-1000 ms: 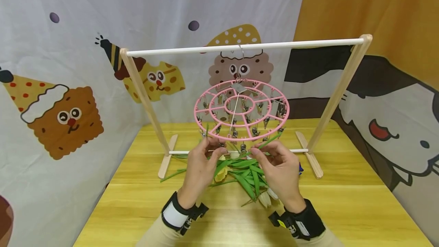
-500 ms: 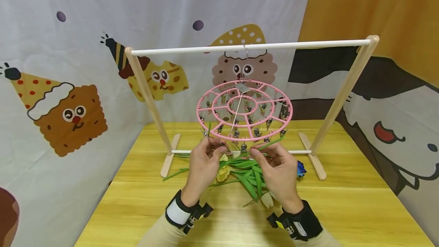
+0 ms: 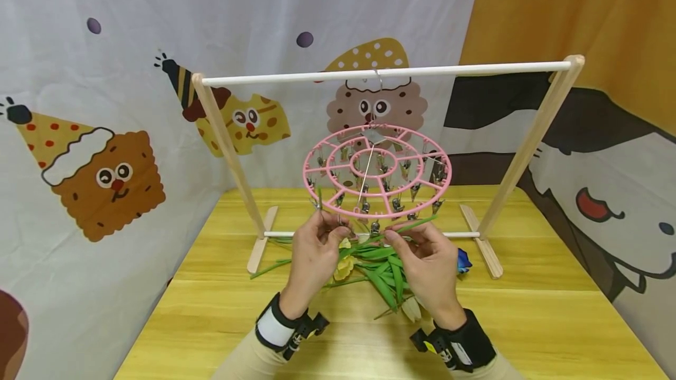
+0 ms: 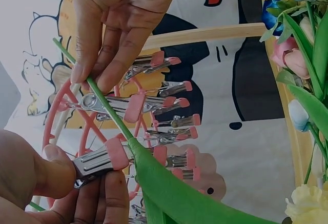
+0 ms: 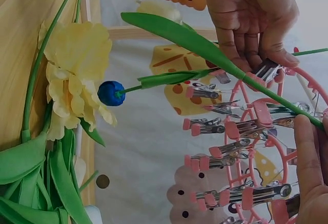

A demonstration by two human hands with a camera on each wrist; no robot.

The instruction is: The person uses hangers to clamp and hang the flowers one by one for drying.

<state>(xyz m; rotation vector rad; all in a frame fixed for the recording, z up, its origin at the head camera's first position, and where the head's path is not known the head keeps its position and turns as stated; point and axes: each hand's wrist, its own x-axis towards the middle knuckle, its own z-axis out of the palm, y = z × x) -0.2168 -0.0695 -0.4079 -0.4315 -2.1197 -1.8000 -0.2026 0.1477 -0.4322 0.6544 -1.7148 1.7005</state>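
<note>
In the head view a round pink clip hanger [image 3: 343, 211] hangs from a frame, with several metal clips around it. My left hand [image 3: 311, 260] pinches one metal clip with pink tips [image 4: 100, 162] at the hanger's near rim. My right hand [image 3: 430, 265] pinches a green flower stem [image 4: 110, 111] near its bare end. That stem crosses by the tips of the pinched clip, and its long leaf [image 5: 189, 44] points down. Its flower head cannot be made out. A blue tulip [image 5: 111, 93] hangs head down beside it; my left hand hides how its stem is held.
A wooden stand with a white top rod [image 3: 285, 78] carries the hanger. Artificial flowers with green leaves [image 3: 382, 280] lie on the wooden table [image 3: 211, 321], among them a yellow bloom [image 3: 344, 267] and a blue one [image 3: 463, 261]. A printed curtain [image 3: 132, 28] is behind.
The head view has shifted slightly, moving the whole scene a little to the right. Both hands keep nearly the same place and grip; the stem in my right hand dips slightly.
</note>
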